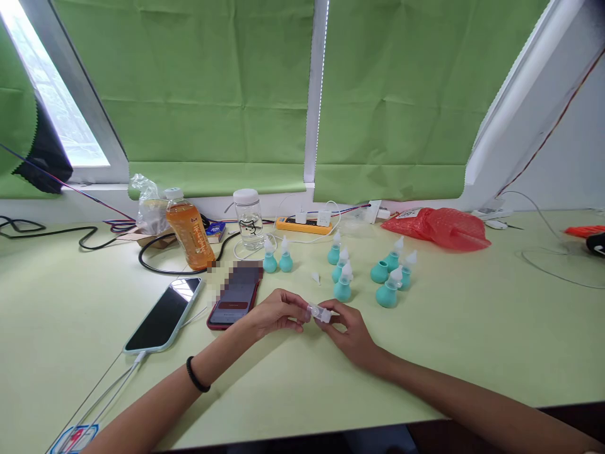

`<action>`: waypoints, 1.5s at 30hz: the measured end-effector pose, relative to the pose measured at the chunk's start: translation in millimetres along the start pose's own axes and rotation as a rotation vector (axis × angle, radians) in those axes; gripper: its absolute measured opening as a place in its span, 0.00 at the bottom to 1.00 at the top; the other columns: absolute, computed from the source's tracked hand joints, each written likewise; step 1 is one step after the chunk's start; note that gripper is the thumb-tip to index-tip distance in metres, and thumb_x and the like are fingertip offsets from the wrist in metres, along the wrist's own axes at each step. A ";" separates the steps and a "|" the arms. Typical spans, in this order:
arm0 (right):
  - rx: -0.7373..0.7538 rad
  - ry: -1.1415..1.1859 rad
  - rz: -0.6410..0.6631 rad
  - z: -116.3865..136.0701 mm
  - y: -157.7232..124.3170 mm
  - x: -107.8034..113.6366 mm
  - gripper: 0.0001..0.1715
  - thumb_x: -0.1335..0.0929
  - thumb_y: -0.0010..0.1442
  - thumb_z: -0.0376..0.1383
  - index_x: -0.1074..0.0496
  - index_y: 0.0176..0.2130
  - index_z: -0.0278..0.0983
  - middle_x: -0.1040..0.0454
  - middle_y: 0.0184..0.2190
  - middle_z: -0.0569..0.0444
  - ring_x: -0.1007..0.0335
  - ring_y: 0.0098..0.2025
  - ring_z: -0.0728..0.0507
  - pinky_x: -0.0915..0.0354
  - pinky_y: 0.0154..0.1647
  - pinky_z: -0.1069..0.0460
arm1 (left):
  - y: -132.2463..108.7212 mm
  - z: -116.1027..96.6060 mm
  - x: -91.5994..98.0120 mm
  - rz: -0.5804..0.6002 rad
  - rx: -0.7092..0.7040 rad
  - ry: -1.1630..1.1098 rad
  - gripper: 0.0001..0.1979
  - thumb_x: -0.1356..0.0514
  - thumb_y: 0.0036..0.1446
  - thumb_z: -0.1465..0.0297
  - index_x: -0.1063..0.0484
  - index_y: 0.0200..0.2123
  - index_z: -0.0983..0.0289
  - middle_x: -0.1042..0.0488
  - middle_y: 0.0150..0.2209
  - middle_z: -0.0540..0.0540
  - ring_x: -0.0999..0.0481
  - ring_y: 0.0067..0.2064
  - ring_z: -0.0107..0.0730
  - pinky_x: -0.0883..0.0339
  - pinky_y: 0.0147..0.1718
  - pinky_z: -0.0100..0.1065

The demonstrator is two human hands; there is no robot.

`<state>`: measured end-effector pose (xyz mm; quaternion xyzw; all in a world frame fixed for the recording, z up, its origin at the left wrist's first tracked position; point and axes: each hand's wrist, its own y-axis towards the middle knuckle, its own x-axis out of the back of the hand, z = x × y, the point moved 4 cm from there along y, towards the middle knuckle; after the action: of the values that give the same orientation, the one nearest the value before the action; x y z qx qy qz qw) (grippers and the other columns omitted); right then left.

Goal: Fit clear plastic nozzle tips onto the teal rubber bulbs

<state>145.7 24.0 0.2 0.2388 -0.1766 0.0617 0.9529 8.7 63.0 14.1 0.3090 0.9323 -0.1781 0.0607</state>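
Between my hands, above the pale green table, is a small clear plastic piece. My left hand pinches its left end, and my right hand grips the right end with thumb and finger. Beyond my hands stand several teal bulbs with clear pointed tips, such as one bulb in the middle group and another in the right group. One teal bulb has no tip. A loose clear tip lies on the table nearer the middle.
Left of my hands lie a red-cased phone and a light-cased phone with cables. Farther back are an orange drink bottle, a clear jar, a power strip and a red plastic package.
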 end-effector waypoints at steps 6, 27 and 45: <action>0.094 -0.033 -0.052 4.1 -1.7 2.7 0.12 0.35 0.50 0.34 0.34 0.38 0.38 0.31 0.31 0.54 0.33 0.31 0.48 0.32 0.28 0.55 | 3.6 9.9 0.5 -0.014 0.022 -0.033 0.09 0.35 0.31 0.77 0.27 0.23 0.71 0.29 0.19 0.52 0.32 0.22 0.23 0.36 0.21 0.25; 0.002 -0.027 -0.001 4.5 -0.2 2.5 0.10 0.37 0.50 0.33 0.34 0.36 0.37 0.31 0.31 0.54 0.34 0.31 0.49 0.33 0.29 0.55 | -12.0 -14.7 -8.6 -0.213 -0.492 0.563 0.05 0.39 0.42 0.73 0.26 0.25 0.68 0.25 0.27 0.55 0.27 0.30 0.32 0.33 0.29 0.28; -0.101 0.101 0.011 0.8 1.0 1.2 0.09 0.37 0.53 0.38 0.36 0.35 0.37 0.33 0.30 0.55 0.37 0.30 0.50 0.35 0.29 0.55 | -19.5 -22.8 -19.9 -0.226 -0.697 0.788 0.07 0.42 0.48 0.69 0.25 0.28 0.65 0.27 0.29 0.56 0.29 0.32 0.31 0.35 0.32 0.30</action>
<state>146.4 24.5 1.7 0.1861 -0.1324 0.0697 0.9711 12.9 45.9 45.5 0.2115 0.9157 0.2661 -0.2143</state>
